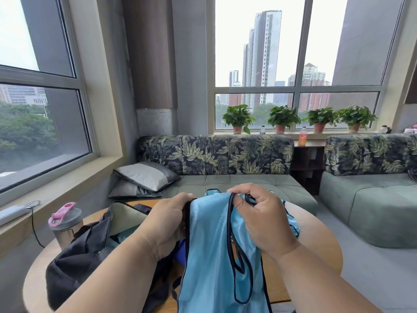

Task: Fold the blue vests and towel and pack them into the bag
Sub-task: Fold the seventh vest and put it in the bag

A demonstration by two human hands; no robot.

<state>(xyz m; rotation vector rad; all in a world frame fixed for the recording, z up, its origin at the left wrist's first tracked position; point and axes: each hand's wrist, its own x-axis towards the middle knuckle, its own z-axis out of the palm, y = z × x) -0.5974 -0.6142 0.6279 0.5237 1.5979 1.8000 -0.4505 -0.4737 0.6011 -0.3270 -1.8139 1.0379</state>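
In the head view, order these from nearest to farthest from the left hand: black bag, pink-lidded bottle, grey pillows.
1. black bag, just left of the left hand.
2. pink-lidded bottle, at the table's left edge.
3. grey pillows, beyond on the sofa.

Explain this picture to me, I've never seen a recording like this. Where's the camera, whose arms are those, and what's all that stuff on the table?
There is no machine here. The single picture comes from a wide-angle camera worn on a person's head, looking forward and down, so the arms are that person's own.

Both hands hold up a blue vest with dark edging: the left hand grips its upper edge, and the right hand pinches a strap loop.

Below is a round wooden table. On its left side lies an open black bag, with something blue showing inside. Beside the bag stands a bottle with a pink lid. More blue fabric lies behind the right hand.

Beyond are leaf-patterned sofas and potted plants on the windowsill.
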